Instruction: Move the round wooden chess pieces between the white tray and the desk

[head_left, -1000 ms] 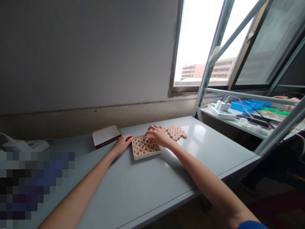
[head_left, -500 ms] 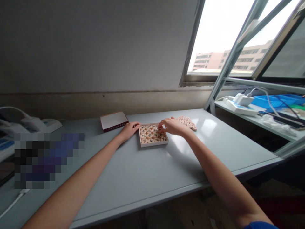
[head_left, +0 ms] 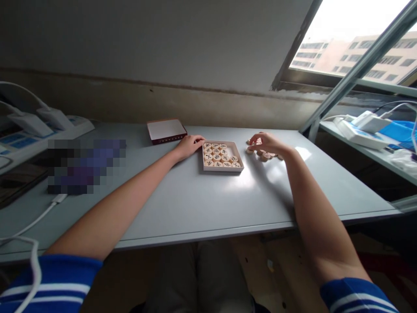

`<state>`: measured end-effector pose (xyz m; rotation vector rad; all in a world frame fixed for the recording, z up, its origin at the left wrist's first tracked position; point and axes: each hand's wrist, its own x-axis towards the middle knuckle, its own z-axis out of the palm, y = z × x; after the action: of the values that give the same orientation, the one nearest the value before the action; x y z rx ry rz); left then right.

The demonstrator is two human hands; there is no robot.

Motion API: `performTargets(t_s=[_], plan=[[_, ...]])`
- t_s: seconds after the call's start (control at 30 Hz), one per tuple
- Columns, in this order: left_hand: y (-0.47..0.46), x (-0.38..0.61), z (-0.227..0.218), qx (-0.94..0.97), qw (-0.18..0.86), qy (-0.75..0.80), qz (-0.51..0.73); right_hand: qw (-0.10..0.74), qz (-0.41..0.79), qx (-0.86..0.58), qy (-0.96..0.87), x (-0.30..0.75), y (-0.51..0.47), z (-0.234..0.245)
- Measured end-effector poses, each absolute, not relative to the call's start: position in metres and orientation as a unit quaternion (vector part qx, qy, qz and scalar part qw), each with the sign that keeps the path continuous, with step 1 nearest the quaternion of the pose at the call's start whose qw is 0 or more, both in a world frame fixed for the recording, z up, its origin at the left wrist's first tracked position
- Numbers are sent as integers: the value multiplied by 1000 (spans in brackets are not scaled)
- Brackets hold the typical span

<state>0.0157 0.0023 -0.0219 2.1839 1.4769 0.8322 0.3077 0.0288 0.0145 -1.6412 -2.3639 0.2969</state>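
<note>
Head cam: my left hand (head_left: 189, 144) rests flat against the piece box (head_left: 223, 168) at frame centre, holding nothing. Right hand (head_left: 265, 142) curls over the loose pieces (head_left: 269, 155) just right of the box; can't tell if it's pinching one.

Looks like a plain workroom or office corner, not a home. Bare grey metal table (head_left: 195, 204) set against an unpainted, stained wall (head_left: 163, 52). To the right, a window (head_left: 355, 56) facing large blocks, metal shelving (head_left: 358, 56) with chargers (head_left: 368, 121). Far left, white desk devices (head_left: 42, 124) and cables (head_left: 29, 226).
</note>
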Motion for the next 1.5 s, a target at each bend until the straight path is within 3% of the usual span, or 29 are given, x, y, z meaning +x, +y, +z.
performTargets(t_s=[0.1,0.23,0.37,0.53,0.73,0.87,1.1,1.5], plan=[[2,16,-22,776,180,530,292,125,35,-592,-796,309,33,8],[3,14,-23,780,181,520,297,115,84,-576,-805,309,35,3],[3,14,-25,775,177,526,302,129,30,-631,-764,308,33,4],[3,14,-27,771,183,528,305,185,129,-525,-821,285,17,21],[3,14,-27,774,182,522,308,32,122,-416,-901,248,-5,27],[6,13,-28,781,180,516,301,10,47,-441,-896,253,-4,24],[11,13,-30,784,173,517,296,0,64,-418,-906,255,-3,25],[14,13,-27,782,195,517,290,72,295,-508,-806,293,2,43]])
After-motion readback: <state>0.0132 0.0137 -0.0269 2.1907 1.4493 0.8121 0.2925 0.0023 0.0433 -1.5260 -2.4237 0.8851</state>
